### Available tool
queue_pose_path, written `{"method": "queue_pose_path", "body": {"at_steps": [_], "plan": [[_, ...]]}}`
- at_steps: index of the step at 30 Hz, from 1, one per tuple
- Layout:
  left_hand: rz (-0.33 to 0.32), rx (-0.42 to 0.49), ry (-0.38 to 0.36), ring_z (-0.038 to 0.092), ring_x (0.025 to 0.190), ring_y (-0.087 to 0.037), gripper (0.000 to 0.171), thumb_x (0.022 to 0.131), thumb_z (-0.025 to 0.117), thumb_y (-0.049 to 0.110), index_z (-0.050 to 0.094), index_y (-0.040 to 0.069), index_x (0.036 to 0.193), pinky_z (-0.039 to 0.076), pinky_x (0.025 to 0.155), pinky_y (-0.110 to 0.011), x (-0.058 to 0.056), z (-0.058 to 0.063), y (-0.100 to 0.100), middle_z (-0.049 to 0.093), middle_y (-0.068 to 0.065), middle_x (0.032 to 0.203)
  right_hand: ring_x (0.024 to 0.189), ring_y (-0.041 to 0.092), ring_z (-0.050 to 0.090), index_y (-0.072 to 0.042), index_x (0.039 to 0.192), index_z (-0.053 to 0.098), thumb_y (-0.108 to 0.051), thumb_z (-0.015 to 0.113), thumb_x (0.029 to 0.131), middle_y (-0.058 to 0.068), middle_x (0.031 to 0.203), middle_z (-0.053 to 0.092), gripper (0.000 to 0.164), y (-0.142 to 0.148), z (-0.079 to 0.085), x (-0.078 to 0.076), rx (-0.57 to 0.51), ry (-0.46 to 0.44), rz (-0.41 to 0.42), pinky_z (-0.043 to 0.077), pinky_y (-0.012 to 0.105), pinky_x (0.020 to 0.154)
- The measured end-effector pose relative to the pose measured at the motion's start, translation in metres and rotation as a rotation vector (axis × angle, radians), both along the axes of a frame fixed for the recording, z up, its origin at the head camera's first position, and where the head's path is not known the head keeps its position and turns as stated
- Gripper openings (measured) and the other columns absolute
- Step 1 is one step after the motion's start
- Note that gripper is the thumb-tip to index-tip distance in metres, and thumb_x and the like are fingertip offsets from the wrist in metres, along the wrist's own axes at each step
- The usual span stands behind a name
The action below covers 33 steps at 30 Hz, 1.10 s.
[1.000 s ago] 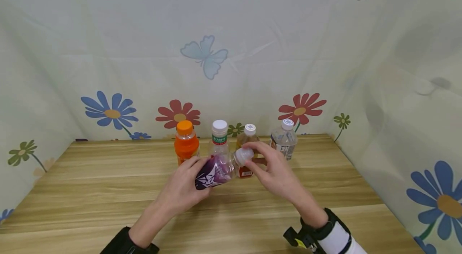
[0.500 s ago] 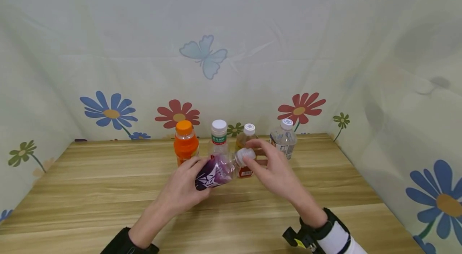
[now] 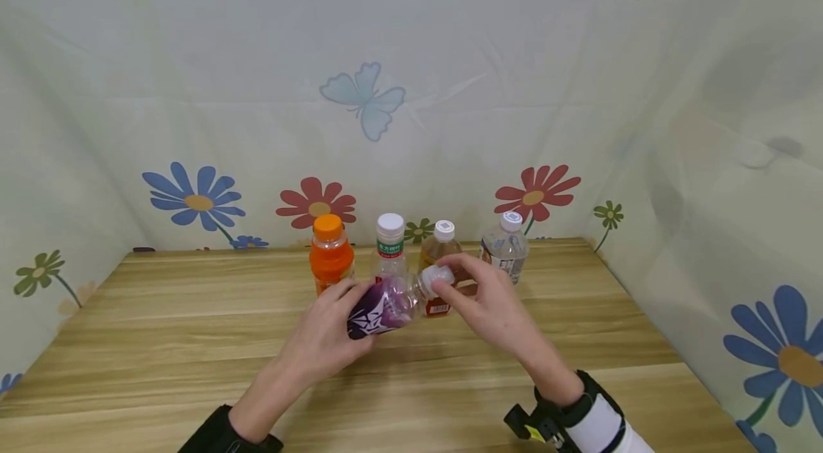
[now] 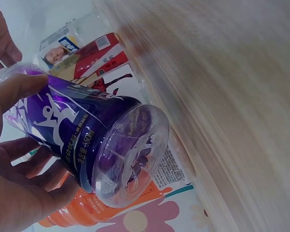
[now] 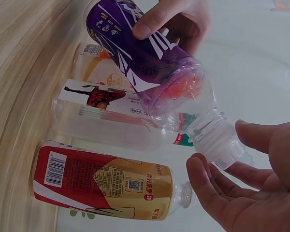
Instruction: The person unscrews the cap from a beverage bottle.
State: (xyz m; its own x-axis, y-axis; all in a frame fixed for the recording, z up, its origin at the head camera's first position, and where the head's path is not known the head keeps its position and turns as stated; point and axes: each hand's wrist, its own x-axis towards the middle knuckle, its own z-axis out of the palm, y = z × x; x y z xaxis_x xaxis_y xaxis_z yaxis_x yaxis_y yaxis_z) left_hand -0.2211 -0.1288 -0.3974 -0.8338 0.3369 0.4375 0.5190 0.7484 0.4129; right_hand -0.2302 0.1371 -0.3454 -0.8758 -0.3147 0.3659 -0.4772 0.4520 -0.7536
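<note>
In the head view my left hand (image 3: 328, 335) grips a clear plastic drink bottle with a purple label (image 3: 381, 309), tilted with its neck to the right. The left wrist view shows thumb and fingers round the bottle's label (image 4: 72, 116), its clear base (image 4: 133, 157) toward the camera. At the white cap (image 3: 436, 281) is my right hand (image 3: 491, 310), thumb and fingers curled about it. From the right wrist, the translucent cap (image 5: 222, 150) sits on the bottle neck between the right thumb (image 5: 256, 135) and index finger (image 5: 205, 186).
Behind the hands stand an orange-capped bottle (image 3: 331, 260), a clear bottle with a white cap and green band (image 3: 390, 249), a bottle with a red and gold label (image 5: 104, 181), and a clear bottle (image 3: 506, 253) at right. The wooden table (image 3: 193, 339) meets a flowered cloth (image 3: 411, 153) behind.
My right fingers lift and loosen at the cap, then come back round it. The left hand and the purple-labelled bottle stay almost in place.
</note>
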Motion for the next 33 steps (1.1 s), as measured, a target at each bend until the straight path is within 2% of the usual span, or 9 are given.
{"method": "queue_pose_path", "body": {"at_steps": [11,21,27,30,33], "plan": [[0.002,-0.013,-0.016,0.061,0.114,-0.027,0.075,0.071,0.094,0.019,0.062,0.003,0.137,0.055,0.096,-0.047,-0.0004,0.0015,-0.0005,0.064,-0.009,0.129,0.107,0.025,0.066,-0.003,0.127,0.065,-0.008,0.073,0.097,0.009,0.118,0.067,0.031,0.0012,-0.0005,0.0003,0.024,0.052,0.037,0.059,0.034,0.087],[0.003,0.000,-0.008,0.063,0.112,-0.028,0.074,0.070,0.094,0.018,0.063,0.003,0.135,0.055,0.095,-0.047,-0.0004,0.0007,-0.0002,0.064,-0.010,0.129,0.114,0.028,0.064,-0.003,0.128,0.064,-0.001,0.071,0.095,0.011,0.125,0.065,0.033,0.0020,-0.0006,0.0000,0.016,0.059,0.073,0.057,0.040,0.092],[0.008,-0.003,-0.039,0.063,0.112,-0.027,0.074,0.072,0.094,0.020,0.063,0.005,0.137,0.056,0.095,-0.046,-0.0001,0.0016,-0.0004,0.064,-0.008,0.130,0.117,0.031,0.062,-0.002,0.128,0.063,0.004,0.071,0.094,0.013,0.127,0.065,0.035,0.0014,0.0006,0.0007,0.008,0.067,0.091,0.056,0.044,0.093],[0.006,0.001,-0.048,0.064,0.111,-0.026,0.074,0.072,0.094,0.021,0.063,0.005,0.137,0.056,0.095,-0.046,0.0002,0.0016,-0.0005,0.064,-0.008,0.130,0.117,0.031,0.062,-0.003,0.128,0.064,0.004,0.071,0.094,0.011,0.127,0.065,0.036,0.0011,0.0013,0.0011,-0.005,0.068,0.097,0.057,0.048,0.093],[0.001,0.002,-0.041,0.064,0.110,-0.026,0.073,0.072,0.094,0.021,0.063,0.004,0.136,0.056,0.094,-0.045,-0.0002,0.0014,-0.0006,0.064,-0.008,0.129,0.116,0.030,0.062,-0.004,0.129,0.063,0.002,0.072,0.094,0.010,0.126,0.065,0.036,0.0012,0.0012,0.0010,-0.017,0.072,0.103,0.057,0.046,0.092]]}}
